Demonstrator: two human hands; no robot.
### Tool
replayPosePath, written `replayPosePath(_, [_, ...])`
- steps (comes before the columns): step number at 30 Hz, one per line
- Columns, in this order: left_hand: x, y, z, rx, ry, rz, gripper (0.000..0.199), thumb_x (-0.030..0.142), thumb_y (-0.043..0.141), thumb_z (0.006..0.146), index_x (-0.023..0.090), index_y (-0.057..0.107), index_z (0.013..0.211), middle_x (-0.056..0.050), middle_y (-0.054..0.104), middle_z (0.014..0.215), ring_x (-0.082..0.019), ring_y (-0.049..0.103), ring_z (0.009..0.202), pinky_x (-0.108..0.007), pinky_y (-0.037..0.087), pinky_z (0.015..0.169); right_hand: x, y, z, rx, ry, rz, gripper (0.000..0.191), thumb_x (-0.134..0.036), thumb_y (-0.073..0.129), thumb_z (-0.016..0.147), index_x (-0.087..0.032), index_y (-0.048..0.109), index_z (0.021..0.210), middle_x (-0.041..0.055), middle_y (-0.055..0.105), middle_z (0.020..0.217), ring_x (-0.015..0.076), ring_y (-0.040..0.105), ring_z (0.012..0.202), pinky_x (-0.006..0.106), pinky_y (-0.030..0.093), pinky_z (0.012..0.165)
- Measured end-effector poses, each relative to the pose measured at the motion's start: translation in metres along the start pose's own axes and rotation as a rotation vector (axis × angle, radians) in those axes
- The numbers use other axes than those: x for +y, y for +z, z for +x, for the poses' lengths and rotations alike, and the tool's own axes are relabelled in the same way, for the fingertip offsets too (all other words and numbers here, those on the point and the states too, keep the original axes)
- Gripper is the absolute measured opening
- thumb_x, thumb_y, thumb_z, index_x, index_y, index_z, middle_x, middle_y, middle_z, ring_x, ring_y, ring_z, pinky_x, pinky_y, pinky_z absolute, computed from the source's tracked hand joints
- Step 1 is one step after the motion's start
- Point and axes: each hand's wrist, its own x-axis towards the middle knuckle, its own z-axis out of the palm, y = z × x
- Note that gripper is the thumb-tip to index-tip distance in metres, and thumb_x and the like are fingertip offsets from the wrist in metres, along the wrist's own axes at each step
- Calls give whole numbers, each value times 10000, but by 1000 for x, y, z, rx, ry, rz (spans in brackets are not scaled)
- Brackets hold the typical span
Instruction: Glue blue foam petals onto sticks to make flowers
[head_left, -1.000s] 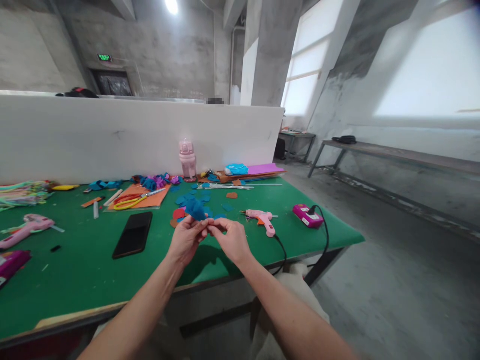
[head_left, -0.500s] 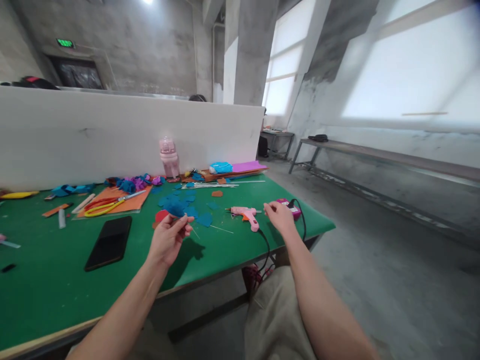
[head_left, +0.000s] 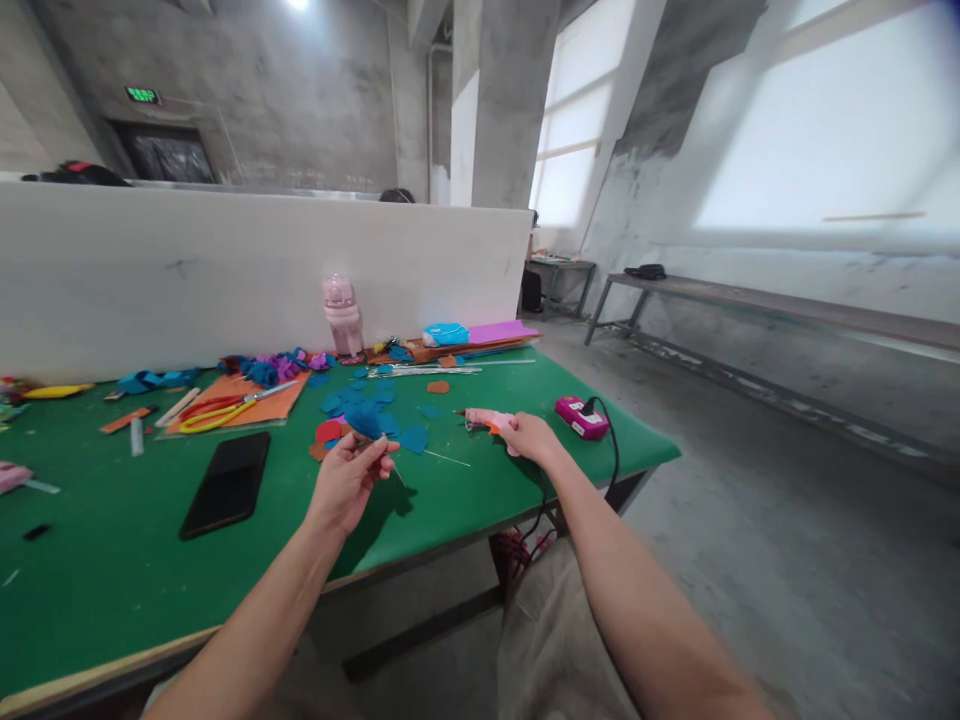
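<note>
My left hand (head_left: 349, 482) pinches a blue paper flower (head_left: 363, 417) by its thin stem, holding it just above the green table. Loose blue paper petals (head_left: 413, 438) lie around and behind it, with a red paper piece (head_left: 328, 431) beside them. A thin wire (head_left: 448, 458) rests on the table to the right of the flower. My right hand (head_left: 535, 438) is closed round the handle of a pink hot glue gun (head_left: 484, 417), whose nozzle points left. Its handle is mostly hidden by my fingers.
A purple power socket (head_left: 582, 418) with a black cable stands right of the glue gun. A black phone (head_left: 226, 485), yellow-handled scissors (head_left: 217, 414) and orange sheets (head_left: 289, 402) lie to the left. A pink bottle (head_left: 343, 318) stands before the white partition (head_left: 255, 270).
My right hand has moved left from beside the power socket and taken hold of the glue gun's handle. My left hand still holds the flower in nearly the same place.
</note>
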Motion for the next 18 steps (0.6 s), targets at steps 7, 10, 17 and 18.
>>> replayPosePath(7, [-1, 0, -1, -1, 2, 14, 248, 229, 717, 636, 138, 533, 774, -38, 679, 713, -56, 541, 495, -156, 412, 445, -36, 2, -41, -74, -158, 867, 269, -399, 546, 755, -177, 539, 908, -11, 599, 702, 115, 608, 602, 237, 494, 615])
replayPosePath(10, [-1, -1, -1, 0, 14, 16, 262, 248, 718, 634, 137, 546, 798, -37, 679, 715, -60, 546, 495, -163, 416, 450, -55, 7, -60, -324, -171, 1139, 285, -393, 628, 706, -162, 583, 869, -41, 536, 593, 84, 564, 527, 249, 512, 678])
replayPosePath(17, [-1, -2, -1, -32, 34, 2, 227, 237, 692, 669, 144, 559, 828, -32, 677, 718, -64, 545, 499, -173, 413, 456, -78, 12, -83, -463, -270, 1170, 248, -363, 558, 783, -166, 526, 930, 13, 613, 714, 78, 524, 487, 208, 459, 464])
replayPosePath(18, [-1, -3, -1, -39, 34, 2, 227, 235, 691, 669, 146, 562, 834, -32, 678, 719, -65, 544, 498, -174, 412, 455, -79, 10, -84, -454, -309, 1127, 261, -372, 539, 795, -164, 518, 951, 37, 631, 789, 68, 507, 466, 193, 425, 422])
